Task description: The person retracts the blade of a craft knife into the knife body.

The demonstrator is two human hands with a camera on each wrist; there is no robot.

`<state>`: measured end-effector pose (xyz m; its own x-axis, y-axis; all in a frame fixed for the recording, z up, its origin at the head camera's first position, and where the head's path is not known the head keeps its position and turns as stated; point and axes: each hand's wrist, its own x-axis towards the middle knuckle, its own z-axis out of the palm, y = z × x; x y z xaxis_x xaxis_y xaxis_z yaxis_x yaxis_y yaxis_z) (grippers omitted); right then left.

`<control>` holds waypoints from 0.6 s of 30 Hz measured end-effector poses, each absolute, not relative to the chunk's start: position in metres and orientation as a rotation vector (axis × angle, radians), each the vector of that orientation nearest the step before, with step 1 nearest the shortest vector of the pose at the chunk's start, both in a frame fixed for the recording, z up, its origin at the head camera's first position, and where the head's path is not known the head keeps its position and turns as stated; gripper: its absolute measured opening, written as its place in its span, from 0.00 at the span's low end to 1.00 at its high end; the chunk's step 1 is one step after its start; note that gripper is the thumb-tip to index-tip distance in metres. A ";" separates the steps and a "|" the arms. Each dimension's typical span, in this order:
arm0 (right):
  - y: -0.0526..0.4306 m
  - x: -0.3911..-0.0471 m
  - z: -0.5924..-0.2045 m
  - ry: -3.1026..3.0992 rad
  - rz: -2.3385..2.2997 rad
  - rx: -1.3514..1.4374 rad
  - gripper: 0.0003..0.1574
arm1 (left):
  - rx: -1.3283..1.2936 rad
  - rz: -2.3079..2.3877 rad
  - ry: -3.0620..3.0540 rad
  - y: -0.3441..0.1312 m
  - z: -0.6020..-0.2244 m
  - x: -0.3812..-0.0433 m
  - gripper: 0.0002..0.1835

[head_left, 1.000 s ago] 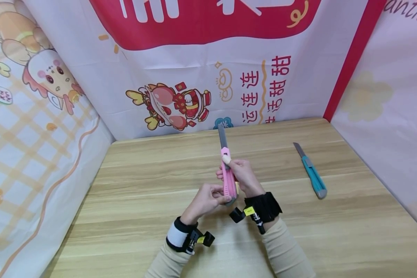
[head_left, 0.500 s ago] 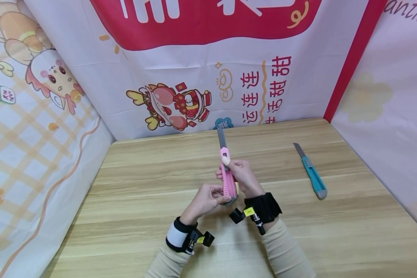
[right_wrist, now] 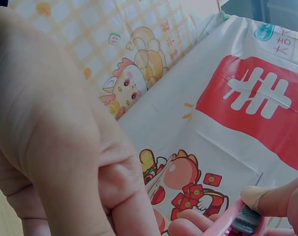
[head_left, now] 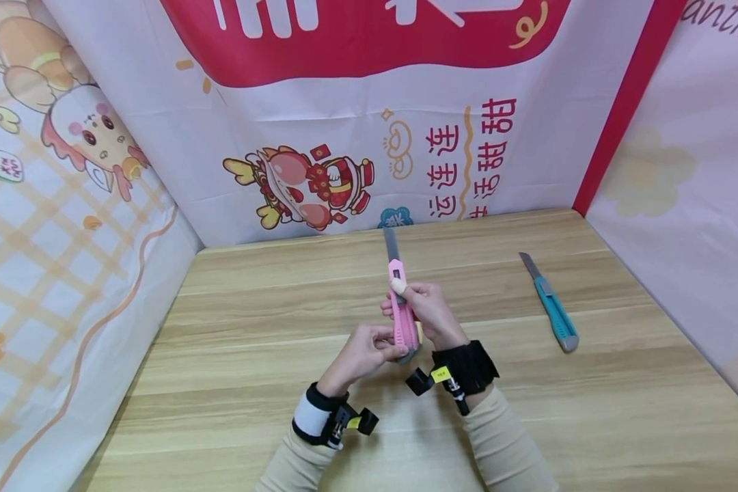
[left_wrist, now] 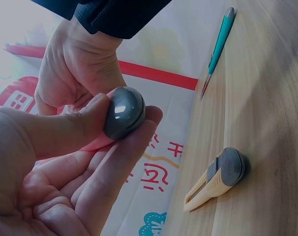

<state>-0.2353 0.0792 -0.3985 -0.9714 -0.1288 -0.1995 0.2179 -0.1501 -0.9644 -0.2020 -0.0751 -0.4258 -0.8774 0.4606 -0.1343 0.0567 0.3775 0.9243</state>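
Both hands hold a pink utility knife [head_left: 404, 324] above the table, its long grey blade [head_left: 391, 244] extended and pointing to the back. My left hand [head_left: 359, 355] pinches the grey end cap [left_wrist: 124, 113] between thumb and fingers. The right hand [head_left: 433, 311] grips the pink body, its thumb on the dark ridged slider [right_wrist: 246, 220]. Under the hands lies a yellow utility knife [left_wrist: 213, 179], its body mostly hidden in the head view. Over to the right, a teal utility knife [head_left: 555, 307] lies on the table with some blade out.
A wood-grain table [head_left: 252, 314] spreads under the hands. Printed cloth hangs along its back [head_left: 178, 171] and its left [head_left: 49, 287] and right [head_left: 689, 225] sides. Each wrist wears a strap with a small camera.
The blade tip of the pink utility knife has shifted slightly down and left in the head view. Both hands keep their hold in nearly the same place.
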 end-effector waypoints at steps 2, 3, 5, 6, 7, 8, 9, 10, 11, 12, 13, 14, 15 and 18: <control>0.079 -0.236 -0.398 1.875 -2.224 0.098 0.26 | 0.451 1.503 2.274 -0.075 -0.425 -0.202 0.14; 0.079 -0.236 -0.398 1.873 -2.227 0.092 0.27 | 0.450 1.507 2.269 -0.075 -0.425 -0.202 0.14; 0.078 -0.235 -0.397 1.871 -2.230 0.090 0.27 | 0.449 1.510 2.264 -0.076 -0.424 -0.201 0.14; 0.078 -0.235 -0.397 1.871 -2.233 0.086 0.27 | 0.454 1.511 2.264 -0.076 -0.424 -0.201 0.14; 0.078 -0.235 -0.397 1.872 -2.231 0.080 0.27 | 0.460 1.513 2.264 -0.076 -0.424 -0.201 0.13; 0.078 -0.235 -0.397 1.870 -2.229 0.079 0.27 | 0.464 1.514 2.263 -0.076 -0.424 -0.201 0.13; 0.078 -0.235 -0.397 1.872 -2.227 0.075 0.27 | 0.466 1.515 2.262 -0.076 -0.424 -0.202 0.13; 0.078 -0.235 -0.397 1.872 -2.226 0.073 0.27 | 0.470 1.515 2.260 -0.076 -0.424 -0.202 0.13; 0.079 -0.236 -0.397 1.874 -2.222 0.070 0.27 | 0.469 1.517 2.254 -0.076 -0.424 -0.202 0.14; 0.079 -0.236 -0.397 1.875 -2.219 0.067 0.26 | 0.467 1.519 2.248 -0.076 -0.424 -0.202 0.14; 0.079 -0.236 -0.398 1.879 -2.213 0.063 0.26 | 0.463 1.521 2.241 -0.076 -0.424 -0.202 0.14; 0.079 -0.236 -0.398 1.879 -2.212 0.063 0.26 | 0.458 1.524 2.233 -0.076 -0.424 -0.202 0.15; 0.079 -0.236 -0.398 1.880 -2.210 0.060 0.26 | 0.455 1.526 2.227 -0.076 -0.424 -0.203 0.15; 0.080 -0.237 -0.398 1.878 -2.205 0.060 0.25 | 0.455 1.528 2.214 -0.076 -0.424 -0.203 0.16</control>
